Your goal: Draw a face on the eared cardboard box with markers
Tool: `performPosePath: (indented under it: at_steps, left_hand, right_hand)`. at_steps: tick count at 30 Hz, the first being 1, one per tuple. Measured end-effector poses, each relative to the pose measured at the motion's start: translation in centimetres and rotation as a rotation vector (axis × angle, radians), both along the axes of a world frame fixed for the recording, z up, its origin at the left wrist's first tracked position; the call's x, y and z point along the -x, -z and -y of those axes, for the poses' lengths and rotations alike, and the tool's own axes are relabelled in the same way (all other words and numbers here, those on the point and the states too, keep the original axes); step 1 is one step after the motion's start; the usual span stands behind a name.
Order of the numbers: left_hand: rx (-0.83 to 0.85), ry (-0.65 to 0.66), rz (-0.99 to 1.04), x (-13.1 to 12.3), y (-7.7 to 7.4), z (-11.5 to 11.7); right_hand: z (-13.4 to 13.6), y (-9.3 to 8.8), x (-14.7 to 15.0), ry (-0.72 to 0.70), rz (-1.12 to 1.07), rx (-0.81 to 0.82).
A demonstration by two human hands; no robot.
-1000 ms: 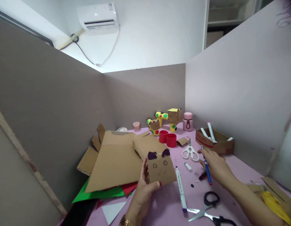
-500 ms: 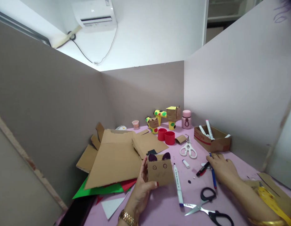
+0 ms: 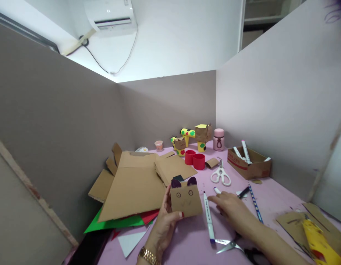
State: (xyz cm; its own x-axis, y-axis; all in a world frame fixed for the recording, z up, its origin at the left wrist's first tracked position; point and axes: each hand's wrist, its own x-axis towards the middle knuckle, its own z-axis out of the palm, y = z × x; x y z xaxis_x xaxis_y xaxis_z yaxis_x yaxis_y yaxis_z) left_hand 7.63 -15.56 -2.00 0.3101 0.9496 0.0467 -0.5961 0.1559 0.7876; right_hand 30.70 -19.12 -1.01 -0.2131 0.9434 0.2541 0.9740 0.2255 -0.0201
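Note:
My left hand [image 3: 165, 224] is closed on a small cardboard box [image 3: 186, 202] with two dark purple ears and two drawn ringed eyes, held upright above the table. To its right lies a white marker [image 3: 209, 219] with its dark tip bare. My right hand [image 3: 229, 208] reaches over the table beside that marker, index finger stretched out and the other fingers partly hidden. A black pen [image 3: 244, 192] pokes out behind this hand, and a patterned blue pencil [image 3: 255, 202] lies farther right. Black-handled scissors [image 3: 231, 246] are partly covered by my right forearm.
Cardboard sheets [image 3: 134, 191] cover the left of the pink table. White scissors [image 3: 220, 176], red rings [image 3: 198, 161] and a box of markers [image 3: 250, 167] stand farther back. A yellow glue gun [image 3: 318, 237] lies on cardboard at the right. Yellow decorated figures [image 3: 202, 134] stand behind.
My right hand has moved left from the pencil and pen to beside the white marker. The blue pencil has shifted right. The cardboard box has moved slightly left in my left hand.

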Motion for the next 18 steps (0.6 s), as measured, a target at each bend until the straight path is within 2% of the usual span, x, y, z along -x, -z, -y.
performPosePath:
  at_steps: [4, 10, 18]
  left_hand:
    - [0.022, -0.014, 0.006, 0.0, 0.0, -0.1]
    - [0.041, -0.011, 0.025, 0.0, -0.4, 0.1]
    - [0.042, 0.005, 0.057, 0.1, -0.2, 0.1]
  right_hand:
    - [0.0, 0.7, 2.3, -0.075, 0.065, 0.05]
    - [0.0, 0.4, 2.5, -0.068, 0.14, 0.11]
    - [-0.3, 1.7, 2.5, -0.073, 0.056, -0.014]
